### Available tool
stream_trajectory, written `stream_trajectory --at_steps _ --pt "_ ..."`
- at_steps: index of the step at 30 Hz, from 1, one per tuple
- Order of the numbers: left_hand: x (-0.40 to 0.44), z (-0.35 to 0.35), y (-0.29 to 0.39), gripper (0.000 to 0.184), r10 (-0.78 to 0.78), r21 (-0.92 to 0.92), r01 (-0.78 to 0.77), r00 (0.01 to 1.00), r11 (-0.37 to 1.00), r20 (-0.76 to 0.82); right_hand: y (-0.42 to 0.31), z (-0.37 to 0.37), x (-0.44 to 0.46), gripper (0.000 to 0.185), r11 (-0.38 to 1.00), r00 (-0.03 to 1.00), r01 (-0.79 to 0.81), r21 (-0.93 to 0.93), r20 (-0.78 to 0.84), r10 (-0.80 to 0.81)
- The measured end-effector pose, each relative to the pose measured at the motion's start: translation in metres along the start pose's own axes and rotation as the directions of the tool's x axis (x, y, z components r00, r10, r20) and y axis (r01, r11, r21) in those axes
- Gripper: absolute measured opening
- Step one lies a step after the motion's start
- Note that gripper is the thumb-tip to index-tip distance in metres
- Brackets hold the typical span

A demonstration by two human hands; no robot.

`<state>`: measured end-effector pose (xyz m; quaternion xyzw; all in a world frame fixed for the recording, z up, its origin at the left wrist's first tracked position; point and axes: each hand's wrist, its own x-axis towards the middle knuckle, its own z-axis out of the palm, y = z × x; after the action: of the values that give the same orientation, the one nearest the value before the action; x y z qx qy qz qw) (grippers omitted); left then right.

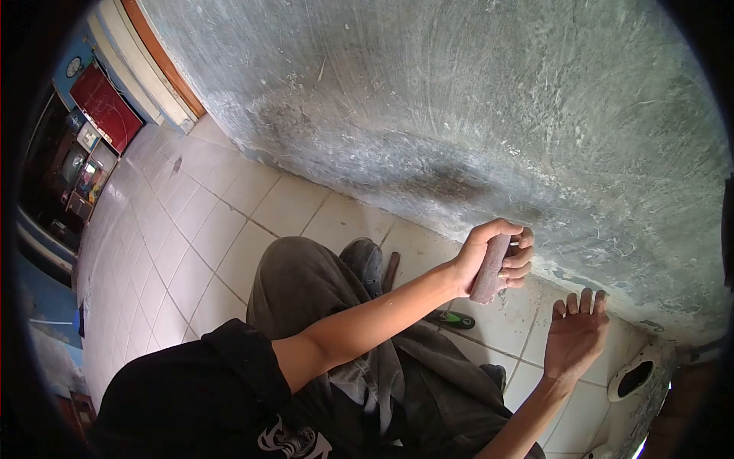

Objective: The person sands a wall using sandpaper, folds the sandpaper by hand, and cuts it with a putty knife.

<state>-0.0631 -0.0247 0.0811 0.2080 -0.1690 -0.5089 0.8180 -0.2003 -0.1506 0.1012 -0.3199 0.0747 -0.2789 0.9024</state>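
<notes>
A grey-brown, rough-looking block lies across the palm of my left hand, whose fingers and thumb curl around it near the foot of the wall. My right hand is raised to the right of it, palm in view, fingers apart and slightly bent, holding nothing. Beyond both hands rises the grey plastered wall, with dark smudges and pale scratches low down. Below my left forearm, a green and black handle lies on the floor, partly hidden by my leg.
White floor tiles run along the wall. A narrow brown piece lies by my shoe. A pale shoe-like object stands at the right. Far left are a red panel and shelves with several items.
</notes>
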Motion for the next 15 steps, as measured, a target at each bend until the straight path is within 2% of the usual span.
stream_trajectory --at_steps 15 --pt "0.0001 -0.0009 -0.0002 0.027 -0.01 0.002 0.01 1.0 1.0 0.001 0.0009 0.0001 0.0002 0.01 1.0 1.0 -0.007 0.013 0.01 0.007"
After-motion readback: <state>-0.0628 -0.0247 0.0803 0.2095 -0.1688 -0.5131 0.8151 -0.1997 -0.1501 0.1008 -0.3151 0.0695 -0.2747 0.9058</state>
